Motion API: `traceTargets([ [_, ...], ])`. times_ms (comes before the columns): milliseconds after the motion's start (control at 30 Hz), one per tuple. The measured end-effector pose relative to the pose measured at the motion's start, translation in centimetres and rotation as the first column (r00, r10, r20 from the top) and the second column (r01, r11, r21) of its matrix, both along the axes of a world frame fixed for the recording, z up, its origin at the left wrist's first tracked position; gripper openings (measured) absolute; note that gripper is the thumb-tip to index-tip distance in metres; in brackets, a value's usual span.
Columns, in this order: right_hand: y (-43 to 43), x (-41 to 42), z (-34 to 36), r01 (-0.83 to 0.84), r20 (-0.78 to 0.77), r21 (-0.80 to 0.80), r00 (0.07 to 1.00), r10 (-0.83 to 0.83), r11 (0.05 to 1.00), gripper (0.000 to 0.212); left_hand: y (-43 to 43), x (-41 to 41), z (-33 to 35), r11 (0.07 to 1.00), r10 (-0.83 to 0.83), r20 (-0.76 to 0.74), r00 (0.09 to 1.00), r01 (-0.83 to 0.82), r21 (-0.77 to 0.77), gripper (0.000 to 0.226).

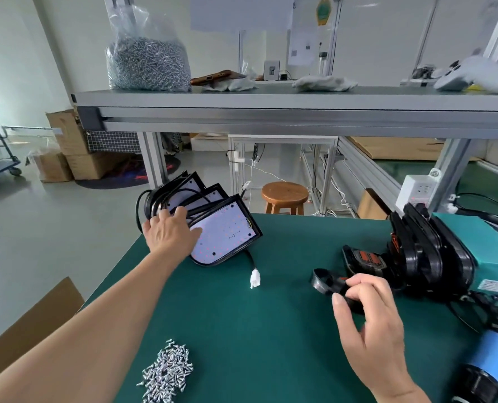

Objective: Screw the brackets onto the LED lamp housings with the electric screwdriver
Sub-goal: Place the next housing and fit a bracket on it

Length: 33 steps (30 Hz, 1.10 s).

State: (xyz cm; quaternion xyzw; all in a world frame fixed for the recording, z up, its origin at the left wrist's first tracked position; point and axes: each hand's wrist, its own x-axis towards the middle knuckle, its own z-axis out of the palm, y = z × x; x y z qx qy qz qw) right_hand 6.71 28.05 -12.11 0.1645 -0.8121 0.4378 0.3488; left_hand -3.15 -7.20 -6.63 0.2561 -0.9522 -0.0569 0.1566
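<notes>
bare green mat (285, 330) mid-table — screw pile (166, 373) near front, white connector (255, 279) behind it.

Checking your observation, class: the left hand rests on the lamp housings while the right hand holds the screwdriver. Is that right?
No. The head view shows the right hand pinching a bracket, not the screwdriver, which lies untouched to its right. The left hand does rest on the housings.

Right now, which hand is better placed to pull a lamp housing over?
Left. The left hand rests on the lamp housings; the right hand pinches a black bracket far to the right.
</notes>
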Motion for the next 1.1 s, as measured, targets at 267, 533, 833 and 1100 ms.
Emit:
traceTargets([
  [267, 0.2, 0.1, 0.9, 0.017, -0.155, -0.227, 0.987, -0.054, 0.974, 0.021, 0.0, 0.3, -1.2, 0.996, -0.047, 0.061, 0.997, 0.042, 0.074, 0.036],
  [533, 0.6, 0.4, 1.7, -0.02, 0.043, -0.631, 0.997, 0.061, 0.776, 0.02, 3.8, 2.4, -2.8, 0.901, -0.1, 0.043, 0.994, 0.072, 0.428, 0.018],
  [833, 1.5, 1.5, 3.3, -0.095, 0.156, -0.834, 0.904, 0.397, 0.544, 0.011, 10.0, 8.6, -4.2, 0.64, 0.011, -0.117, 0.993, 0.082, 0.764, 0.017],
  [1100, 3.4, 4.7, 2.2, -0.221, 0.105, -0.713, 0.905, 0.413, 0.666, 0.019, 14.9, 14.6, -5.6, 0.435, 0.064, -0.155, 0.986, 0.112, 0.894, 0.025],
])
